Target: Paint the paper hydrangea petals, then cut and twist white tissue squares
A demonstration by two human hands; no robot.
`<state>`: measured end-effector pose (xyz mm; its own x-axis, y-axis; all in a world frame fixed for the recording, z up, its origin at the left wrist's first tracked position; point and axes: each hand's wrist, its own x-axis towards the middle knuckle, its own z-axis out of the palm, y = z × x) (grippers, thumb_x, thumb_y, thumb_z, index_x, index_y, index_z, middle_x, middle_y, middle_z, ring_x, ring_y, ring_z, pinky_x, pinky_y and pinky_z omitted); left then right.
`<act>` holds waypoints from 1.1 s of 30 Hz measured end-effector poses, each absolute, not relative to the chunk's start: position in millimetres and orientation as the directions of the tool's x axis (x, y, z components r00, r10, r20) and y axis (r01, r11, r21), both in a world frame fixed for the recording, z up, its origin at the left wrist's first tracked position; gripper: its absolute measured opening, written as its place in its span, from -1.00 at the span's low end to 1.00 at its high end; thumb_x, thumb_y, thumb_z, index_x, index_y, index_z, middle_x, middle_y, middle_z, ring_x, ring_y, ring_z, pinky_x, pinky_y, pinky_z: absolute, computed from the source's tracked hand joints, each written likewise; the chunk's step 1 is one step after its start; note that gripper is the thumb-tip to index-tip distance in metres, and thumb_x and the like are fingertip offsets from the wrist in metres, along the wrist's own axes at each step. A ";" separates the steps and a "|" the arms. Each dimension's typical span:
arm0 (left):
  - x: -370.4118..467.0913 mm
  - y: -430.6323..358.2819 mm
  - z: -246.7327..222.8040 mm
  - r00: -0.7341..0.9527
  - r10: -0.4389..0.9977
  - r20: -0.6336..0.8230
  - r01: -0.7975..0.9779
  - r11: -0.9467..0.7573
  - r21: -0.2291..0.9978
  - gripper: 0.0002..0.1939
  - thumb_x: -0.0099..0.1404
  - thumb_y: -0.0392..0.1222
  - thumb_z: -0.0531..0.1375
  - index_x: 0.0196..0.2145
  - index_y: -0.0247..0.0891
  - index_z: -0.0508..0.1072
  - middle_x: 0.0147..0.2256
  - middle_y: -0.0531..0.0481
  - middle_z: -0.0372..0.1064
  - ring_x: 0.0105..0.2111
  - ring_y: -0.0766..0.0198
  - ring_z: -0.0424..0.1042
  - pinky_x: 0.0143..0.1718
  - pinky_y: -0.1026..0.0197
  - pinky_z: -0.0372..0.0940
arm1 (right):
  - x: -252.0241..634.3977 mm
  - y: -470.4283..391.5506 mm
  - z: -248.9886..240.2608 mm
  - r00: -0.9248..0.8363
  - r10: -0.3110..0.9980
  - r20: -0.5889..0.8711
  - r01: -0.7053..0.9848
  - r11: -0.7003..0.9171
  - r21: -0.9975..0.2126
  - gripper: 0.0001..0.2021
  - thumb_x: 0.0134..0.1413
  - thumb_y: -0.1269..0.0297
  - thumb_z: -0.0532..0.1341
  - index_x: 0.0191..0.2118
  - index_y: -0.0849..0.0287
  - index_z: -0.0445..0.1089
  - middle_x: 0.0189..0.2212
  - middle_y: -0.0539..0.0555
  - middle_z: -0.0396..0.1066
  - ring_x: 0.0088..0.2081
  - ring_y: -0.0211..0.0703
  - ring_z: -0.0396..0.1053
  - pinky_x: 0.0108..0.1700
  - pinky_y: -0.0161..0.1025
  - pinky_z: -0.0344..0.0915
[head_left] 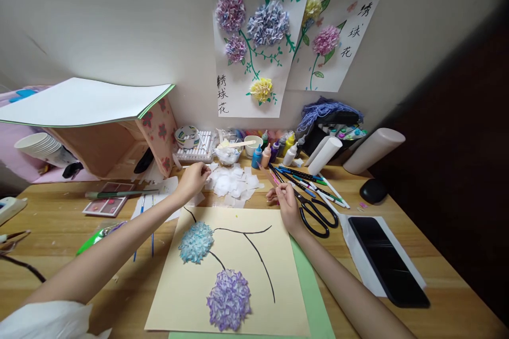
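My left hand (pixel 194 181) is at the left edge of a pile of white paper pieces (pixel 234 183), its fingers pinched together. Whatever may be between those fingertips is too small to make out. My right hand (pixel 287 205) rests by the upper right corner of a cream sheet (pixel 191 302), fingers curled in, and their contents are hidden. Just right of it lie black-handled scissors (pixel 318 214). On the sheet are a blue paper-petal flower (pixel 196 242), a purple one (pixel 229 301) and dark drawn stems (pixel 260 254).
Paint bottles (pixel 265 156) and a bowl of white paste (pixel 228 154) with a wooden stick stand at the back. Markers (pixel 314 183) lie beyond the scissors. A phone (pixel 389 262) and a mouse (pixel 374 190) are at right. Brushes (pixel 152 228) and a palette (pixel 106 200) lie left.
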<state>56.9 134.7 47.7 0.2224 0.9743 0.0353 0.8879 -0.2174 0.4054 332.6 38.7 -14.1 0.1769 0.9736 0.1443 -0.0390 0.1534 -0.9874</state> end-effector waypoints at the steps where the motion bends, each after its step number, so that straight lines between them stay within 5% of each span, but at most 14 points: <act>1: 55.5 136.2 47.1 0.236 0.971 0.024 0.887 -0.225 0.404 -0.80 0.10 -0.18 0.11 -0.30 -0.29 0.39 -0.28 -0.15 0.39 -0.25 0.09 0.38 -0.26 0.17 0.22 | 332.6 38.6 -14.3 0.177 0.973 0.146 -0.041 0.155 -0.987 -0.81 0.19 0.10 0.04 -0.32 0.09 0.13 -0.42 -0.02 0.35 -0.37 -0.24 0.37 -0.35 -0.27 0.35; 6: 34.0 135.6 35.1 0.348 0.933 -0.085 0.863 -0.284 0.418 -0.49 -0.29 -0.38 0.25 -0.25 -0.24 0.43 -0.23 -0.10 0.34 -0.27 0.08 0.36 -0.29 0.19 0.25 | 333.0 39.8 -16.3 0.169 0.975 0.142 -0.048 0.152 -0.987 -0.80 0.18 0.08 0.04 -0.32 0.09 0.12 -0.43 -0.02 0.35 -0.39 -0.25 0.36 -0.37 -0.28 0.35; 13: 25.2 130.1 26.8 0.357 0.930 -0.088 0.829 -0.273 0.488 -0.90 -0.04 -0.22 0.20 -0.48 -0.24 0.41 -0.50 0.02 0.37 -0.47 0.22 0.33 -0.43 0.26 0.17 | 333.1 40.7 -16.4 0.164 0.978 0.130 -0.058 0.141 -0.988 -0.79 0.17 0.06 0.05 -0.32 0.09 0.11 -0.43 -0.01 0.35 -0.41 -0.23 0.36 -0.41 -0.27 0.37; 17: 30.1 130.5 31.8 0.297 0.954 -0.026 0.825 -0.243 0.510 -0.86 0.01 -0.13 0.19 -0.58 -0.25 0.39 -0.57 0.02 0.37 -0.50 0.22 0.32 -0.45 0.26 0.13 | 333.2 40.7 -16.4 0.169 0.975 0.144 -0.059 0.156 -0.986 -0.78 0.16 0.05 0.06 -0.33 0.08 0.11 -0.44 -0.01 0.36 -0.41 -0.22 0.37 -0.41 -0.27 0.36; 23: 63.9 143.9 35.9 0.226 0.972 0.066 0.767 -0.219 0.604 -0.75 0.15 -0.05 0.12 -0.44 -0.32 0.42 -0.49 -0.04 0.42 -0.46 0.22 0.37 -0.42 0.24 0.21 | 333.0 38.8 -15.5 0.172 0.975 0.138 -0.052 0.149 -0.987 -0.79 0.17 0.06 0.05 -0.32 0.09 0.12 -0.43 -0.02 0.35 -0.41 -0.25 0.36 -0.39 -0.28 0.36; 27: 92.7 134.7 35.1 0.255 0.957 0.135 0.715 -0.281 0.641 -0.70 0.16 -0.18 0.13 -0.16 -0.35 0.39 -0.17 -0.21 0.39 -0.22 0.14 0.40 -0.23 0.14 0.29 | 333.0 37.9 -15.6 0.179 0.972 0.151 -0.049 0.162 -0.986 -0.81 0.18 0.08 0.04 -0.32 0.08 0.12 -0.43 -0.02 0.35 -0.41 -0.25 0.35 -0.40 -0.28 0.36; 30: 102.9 120.2 41.5 0.396 0.895 0.204 0.684 -0.436 0.585 -0.57 0.08 -0.24 0.22 -0.04 -0.21 0.36 0.02 -0.17 0.22 0.04 0.06 0.20 0.04 0.03 0.14 | 332.9 38.7 -15.8 0.186 0.968 0.169 -0.050 0.181 -0.982 -0.81 0.18 0.08 0.04 -0.31 0.08 0.12 -0.45 -0.02 0.34 -0.41 -0.25 0.36 -0.39 -0.28 0.36; 33: 106.4 113.4 45.2 0.663 0.737 0.133 0.619 -0.639 0.456 -0.63 0.07 -0.19 0.26 -0.11 -0.12 0.42 -0.04 -0.13 0.24 -0.01 0.03 0.19 0.03 0.02 0.12 | 332.9 39.3 -15.7 0.180 0.969 0.168 -0.050 0.180 -0.982 -0.80 0.17 0.07 0.04 -0.32 0.08 0.12 -0.45 -0.03 0.34 -0.42 -0.25 0.35 -0.39 -0.28 0.36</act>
<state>106.4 113.4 45.2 0.6625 0.7370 0.1334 0.6194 -0.6393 0.4558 332.9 39.3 -15.7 0.1796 0.9692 0.1684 -0.0496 0.1799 -0.9824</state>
